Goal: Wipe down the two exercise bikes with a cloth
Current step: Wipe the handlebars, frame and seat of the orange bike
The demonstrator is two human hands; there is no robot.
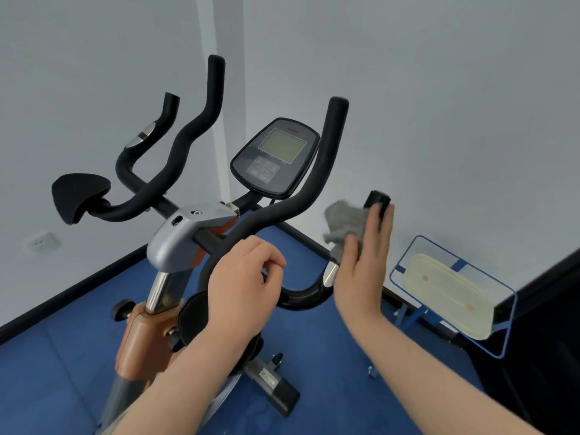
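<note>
An exercise bike (185, 233) with black foam handlebars, a grey and orange stem and a console (276, 157) stands in front of me. My left hand (244, 287) grips the near right handlebar loop with curled fingers. My right hand (364, 265), fingers straight, presses a grey cloth (343, 226) against the short right handlebar end (378, 200). Only one bike is in view.
White walls meet in a corner behind the bike. The floor (314, 346) is blue. A blue-framed stand holding a cream tray (445, 296) sits at the right, beside a dark panel. A wall socket (42, 243) is low on the left.
</note>
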